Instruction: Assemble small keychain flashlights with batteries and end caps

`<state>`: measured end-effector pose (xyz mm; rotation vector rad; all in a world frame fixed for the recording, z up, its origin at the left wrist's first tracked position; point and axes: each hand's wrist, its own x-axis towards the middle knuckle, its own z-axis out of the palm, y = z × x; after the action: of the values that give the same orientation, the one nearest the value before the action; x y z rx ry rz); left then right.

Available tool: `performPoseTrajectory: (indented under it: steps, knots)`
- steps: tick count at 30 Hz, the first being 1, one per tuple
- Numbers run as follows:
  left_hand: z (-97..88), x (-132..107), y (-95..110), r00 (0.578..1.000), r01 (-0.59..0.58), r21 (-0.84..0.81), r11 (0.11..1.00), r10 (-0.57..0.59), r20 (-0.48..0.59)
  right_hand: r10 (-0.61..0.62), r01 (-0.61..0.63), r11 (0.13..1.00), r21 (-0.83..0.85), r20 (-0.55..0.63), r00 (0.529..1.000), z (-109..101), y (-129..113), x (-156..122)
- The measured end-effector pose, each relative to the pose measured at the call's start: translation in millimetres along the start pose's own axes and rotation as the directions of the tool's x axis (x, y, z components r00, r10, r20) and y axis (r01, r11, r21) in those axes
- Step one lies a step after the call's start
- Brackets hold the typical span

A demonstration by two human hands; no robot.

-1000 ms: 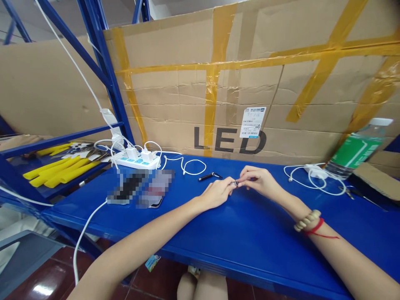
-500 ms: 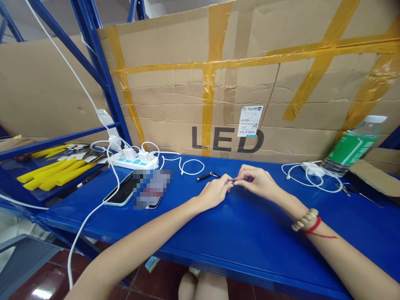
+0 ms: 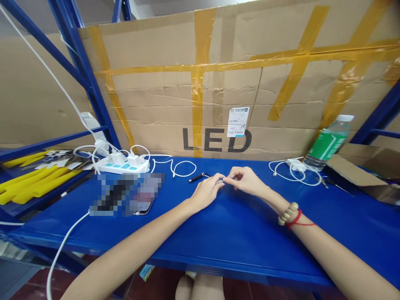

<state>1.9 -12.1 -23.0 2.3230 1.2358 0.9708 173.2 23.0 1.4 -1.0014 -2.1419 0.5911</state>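
I see big taped cardboard panel [image 3: 150, 106] filling upper middle of frame, black letters [image 3: 210, 140] reading LED low on it. More cardboard [image 3: 31, 91] at left edge. Blue metal frame [image 3: 89, 89] upper left, blue post [image 3: 379, 116] at right edge. Blue table [image 3: 243, 254] across lower half, faintly glossy. Dark red floor [image 3: 162, 287] at bottom.

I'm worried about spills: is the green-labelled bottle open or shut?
Shut: a white cap sits on top of the bottle.
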Motion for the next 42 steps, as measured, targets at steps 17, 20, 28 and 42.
performPoseTrajectory:
  steps: [17, 20, 28, 42]
  knots:
    - [5.1, 4.7, -0.5, 1.000, -0.028, -0.069, 0.997, 0.027, -0.015, -0.168, 0.170, 0.978, 0.119, -0.030, 0.985, -19.0, 0.0, 0.8]
    - [4.1, 3.5, 1.6, 0.999, -0.034, -0.036, 0.999, 0.035, 0.003, -0.133, 0.134, 0.974, 0.183, -0.015, 0.991, -18.6, -1.4, 0.8]
    - [1.1, -1.1, 2.9, 0.999, -0.007, -0.002, 1.000, 0.007, 0.037, 0.074, -0.087, 0.941, 0.327, 0.051, 0.996, -7.7, -3.9, 0.6]
    - [1.7, -3.9, 3.3, 0.999, -0.024, 0.035, 0.999, 0.025, -0.040, 0.285, -0.318, 0.917, 0.240, 0.162, 0.945, -5.9, -7.5, -2.4]
